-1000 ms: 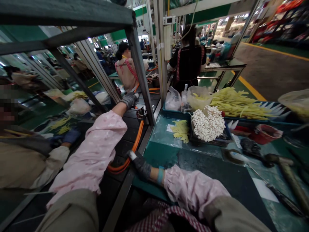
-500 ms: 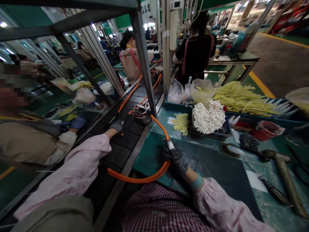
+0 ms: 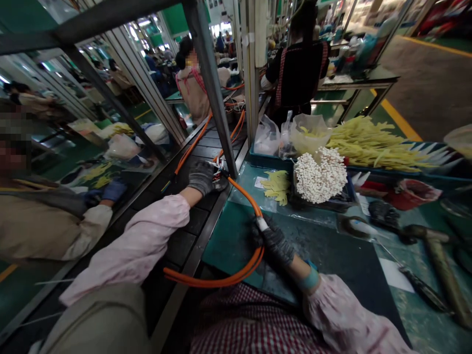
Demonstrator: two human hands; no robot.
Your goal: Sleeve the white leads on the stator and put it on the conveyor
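— Head view: our right hand [image 3: 275, 241] grips the orange cable [image 3: 236, 278] near its white tip [image 3: 262, 224], on the green mat [image 3: 228, 236].

— From there the cable arcs away leftward to the stator [image 3: 220, 174] on the conveyor, where our left hand [image 3: 201, 177] closes on it.

Left arm is stretching forward and away from the body, pink sleeve running up to a bare strip of wrist, with the left hand [image 3: 202, 177] in a dark grey glove curling palm-down, fingers bent in a loose grasp. Right arm is lying lower and closer in, forearm angling up-left from the bottom right corner, a teal band showing at the wrist between sleeve and glove. The right hand [image 3: 275, 241], also gloved dark, is closing in a fist-like grip with knuckles facing up.
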